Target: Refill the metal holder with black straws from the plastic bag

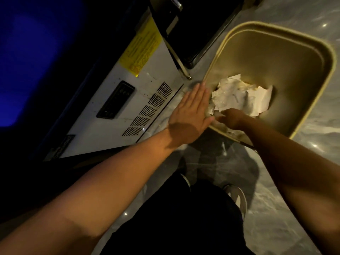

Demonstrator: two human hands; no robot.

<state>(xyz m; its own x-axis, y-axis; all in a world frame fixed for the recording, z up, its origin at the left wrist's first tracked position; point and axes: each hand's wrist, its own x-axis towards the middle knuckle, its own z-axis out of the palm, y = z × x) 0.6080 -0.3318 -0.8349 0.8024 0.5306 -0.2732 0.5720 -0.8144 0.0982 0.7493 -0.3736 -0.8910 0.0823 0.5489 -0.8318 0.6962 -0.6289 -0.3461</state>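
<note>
Straws and their plastic bag are nowhere identifiable: nearest, at six o'clock, dark trousers point(176, 218), then the left hand point(191, 115) flat with fingers spread, the blurred right hand point(230, 118), grip unclear, inside a gold bin point(312, 85) of crumpled paper point(242, 100).

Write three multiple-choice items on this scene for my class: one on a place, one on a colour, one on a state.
1. Where does the crumpled paper lie?
A. In the bin
B. On the floor
C. On the appliance

2. What colour is the appliance's label?
A. Red
B. Yellow
C. Green

3. How is the left hand held?
A. Fist
B. Flat, fingers straight
C. Pinching paper

Answers: 1 A, the paper sits inside the bin's walls. 2 B, the sticker is yellow. 3 B, the fingers lie straight together beside the bin's rim.
</note>
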